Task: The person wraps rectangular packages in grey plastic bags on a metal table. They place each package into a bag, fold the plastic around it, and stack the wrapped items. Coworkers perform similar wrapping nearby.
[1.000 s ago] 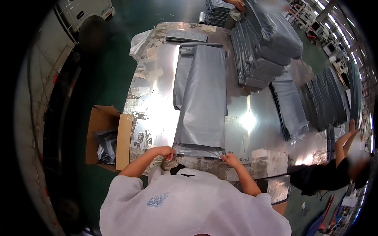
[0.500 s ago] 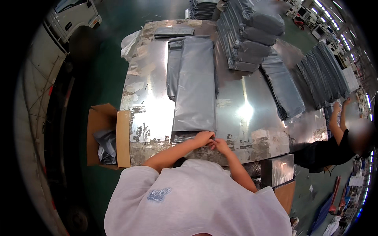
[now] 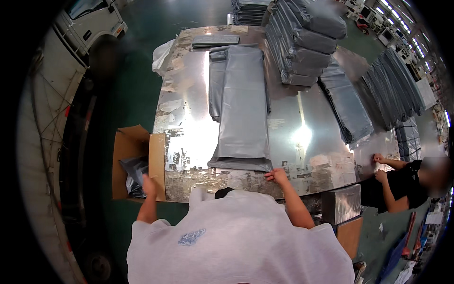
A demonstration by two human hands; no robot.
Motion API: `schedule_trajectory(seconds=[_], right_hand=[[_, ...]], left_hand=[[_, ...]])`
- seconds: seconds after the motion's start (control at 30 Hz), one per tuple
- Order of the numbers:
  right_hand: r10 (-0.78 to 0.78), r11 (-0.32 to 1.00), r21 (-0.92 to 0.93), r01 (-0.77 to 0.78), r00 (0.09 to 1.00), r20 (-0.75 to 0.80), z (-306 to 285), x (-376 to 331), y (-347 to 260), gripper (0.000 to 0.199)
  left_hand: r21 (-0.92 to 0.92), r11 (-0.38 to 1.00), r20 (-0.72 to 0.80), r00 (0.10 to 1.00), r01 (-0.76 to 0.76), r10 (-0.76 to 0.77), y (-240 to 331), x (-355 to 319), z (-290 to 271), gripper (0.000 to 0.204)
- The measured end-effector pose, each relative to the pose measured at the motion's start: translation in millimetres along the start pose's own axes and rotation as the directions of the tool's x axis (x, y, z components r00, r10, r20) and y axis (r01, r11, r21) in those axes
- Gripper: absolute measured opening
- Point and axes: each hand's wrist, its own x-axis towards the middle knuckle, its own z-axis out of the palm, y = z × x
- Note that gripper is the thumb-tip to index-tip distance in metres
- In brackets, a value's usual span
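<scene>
A stack of long, folded grey plastic bags (image 3: 242, 104) lies lengthwise on the metal-topped table, its near end close to me. At the near right corner of the top bag is my right hand (image 3: 279, 175), fingers curled and pinched at its edge. My left hand (image 3: 149, 186) is away to the left, at the near side of an open cardboard box (image 3: 157, 161). Motion smears its fingers, so their grip does not show. Inside the box lies crumpled grey plastic (image 3: 135, 173).
Tall piles of grey bags (image 3: 307, 42) stand at the back right, with a lower stack (image 3: 345, 102) nearer. At the right edge a co-worker (image 3: 397, 184) has both hands by the table. A silver block-shaped box (image 3: 341, 203) stands beside me; a truck (image 3: 94, 21) is far left.
My left hand has left the bag's near edge and swung left to the cardboard box. My right hand stays near the corner; the bag's near end now lies flared out. The co-worker's hands have come down.
</scene>
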Motion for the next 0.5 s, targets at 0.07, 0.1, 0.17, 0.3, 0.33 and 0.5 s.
schedule_trajectory(seconds=[0.07, 0.1, 0.17, 0.3, 0.33, 0.5], right_hand=[[-0.027, 0.996, -0.080, 0.030, 0.999, 0.036, 0.9, 4.6, 0.1, 0.015], [-0.041, 0.983, -0.178, 0.051, 0.997, 0.061, -2.1, -0.5, -8.3, 0.013], [-0.202, 0.720, -0.670, 0.178, 0.978, 0.042, -13.0, -10.2, -23.6, 0.023], [-0.628, 0.155, -0.982, 0.106, 0.778, -0.015, 6.4, -51.3, -90.4, 0.067], [-0.769, 0.004, -0.985, 0.171, 0.630, 0.106, 8.1, -50.3, -100.8, 0.074], [-0.429, -0.637, -0.681, 0.361, 0.568, 0.702, 20.3, -41.2, -127.9, 0.067]], left_hand=[[0.400, 0.902, 0.109, 0.969, 0.160, -0.220, -91.0, 11.4, -7.0, 0.031], [0.535, 0.843, 0.197, 0.963, 0.053, -0.186, -107.0, 6.8, -9.1, 0.028], [0.708, 0.695, 0.468, 0.819, -0.122, -0.333, -90.6, 21.8, 1.6, 0.020], [0.554, 0.731, 0.392, 0.900, -0.397, 0.192, 56.1, 24.1, -3.9, 0.014], [0.349, 0.797, 0.216, 0.870, -0.493, 0.443, 95.4, 15.7, 0.2, 0.018], [0.108, -0.059, 0.161, -0.041, -0.992, 0.986, 278.0, -53.9, -28.6, 0.069]])
